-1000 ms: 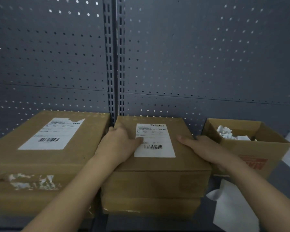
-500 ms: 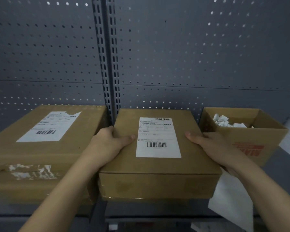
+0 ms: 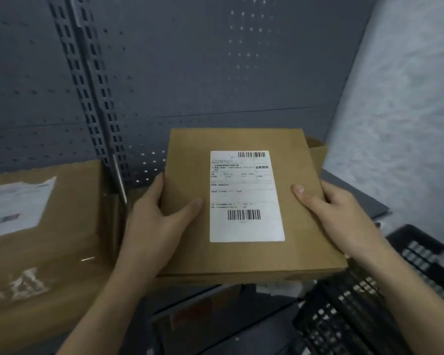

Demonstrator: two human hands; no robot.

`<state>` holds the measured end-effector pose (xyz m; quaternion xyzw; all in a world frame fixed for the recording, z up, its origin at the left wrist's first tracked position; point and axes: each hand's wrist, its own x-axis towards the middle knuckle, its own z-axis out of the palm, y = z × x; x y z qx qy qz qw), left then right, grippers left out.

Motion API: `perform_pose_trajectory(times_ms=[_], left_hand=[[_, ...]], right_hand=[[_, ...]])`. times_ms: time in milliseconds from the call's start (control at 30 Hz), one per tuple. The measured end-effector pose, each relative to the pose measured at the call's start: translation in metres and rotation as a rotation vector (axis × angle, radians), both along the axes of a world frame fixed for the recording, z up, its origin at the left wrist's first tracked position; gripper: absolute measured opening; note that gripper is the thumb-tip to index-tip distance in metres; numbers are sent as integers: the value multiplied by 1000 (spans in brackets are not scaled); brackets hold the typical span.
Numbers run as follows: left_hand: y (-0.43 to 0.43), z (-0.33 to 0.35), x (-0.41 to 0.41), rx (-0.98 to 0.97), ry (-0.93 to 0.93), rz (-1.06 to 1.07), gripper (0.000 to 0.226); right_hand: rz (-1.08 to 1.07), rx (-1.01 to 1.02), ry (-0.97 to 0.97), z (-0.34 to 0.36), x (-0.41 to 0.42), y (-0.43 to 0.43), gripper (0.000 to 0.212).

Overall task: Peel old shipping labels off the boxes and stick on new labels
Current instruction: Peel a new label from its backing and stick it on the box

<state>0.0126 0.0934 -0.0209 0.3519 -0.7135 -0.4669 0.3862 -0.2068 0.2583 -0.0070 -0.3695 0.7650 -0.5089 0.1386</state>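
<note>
The left hand (image 3: 157,226) and right hand (image 3: 341,221) clamp opposite sides of the small box (image 3: 187,155), thumbs on top, seemingly holding it out past the shelf's front edge. Its old label (image 3: 246,198) looks whole, so peeling and relabelling both remain. A black crate (image 3: 395,290) crowds the near right and a big box (image 3: 69,226) the left, leaving room toward the pegboard (image 3: 190,73).

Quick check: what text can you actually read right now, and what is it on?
"业务类型": white label on the held box, upper right field.
Other print on that label, beside two barcodes: too small to read.
The left box label: blurred, unreadable.
The red print on the lower box: blurred, unreadable.
</note>
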Motion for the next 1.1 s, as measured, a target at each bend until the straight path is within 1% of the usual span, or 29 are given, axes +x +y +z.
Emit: perform_pose_trajectory(times_ms=[67,167,267,300,333,367,433,467,500,567,667,833,967,1100], left_hand=[[13,-2,-7,24,29,-50,82],[38,-8,-24,73,45,-209,74],[64,-14,-50,114,34,-339,82],[74,-15,-62,127,20,-378,81],[83,-17,-74,137,6,-416,77],[91,-18,-84,144,-13,-454,67],[109,-22,-114,148,-58,-541,40],[119,-25,-130,141,-72,-574,31],[128,-27,-147,139,-79,-597,28],[144,-35,-181,143,-117,-640,27],[172,-51,-238,111,-191,-699,31],[211,-87,-321,99,-264,-781,33],[225,-126,-369,110,-342,-806,25],[223,-164,-412,134,-422,-836,31]], right_hand=[[-76,-3,23,0,6,28,37],[-171,-4,-11,-1,11,75,35],[-294,-7,-50,-7,10,119,29],[-331,-16,-66,-10,6,135,26],[-368,-21,-82,-13,2,150,24],[-405,-23,-98,-18,-2,162,24],[-496,-25,-124,-30,-15,190,25],[-536,-27,-137,-38,-24,204,27],[-572,-32,-151,-46,-34,216,29],[-638,-46,-185,-61,-52,237,26],[-719,-79,-214,-83,-82,270,22],[-841,-65,-262,-127,-136,310,30],[-897,-14,-315,-166,-172,318,28],[-935,35,-399,-205,-202,313,39]])
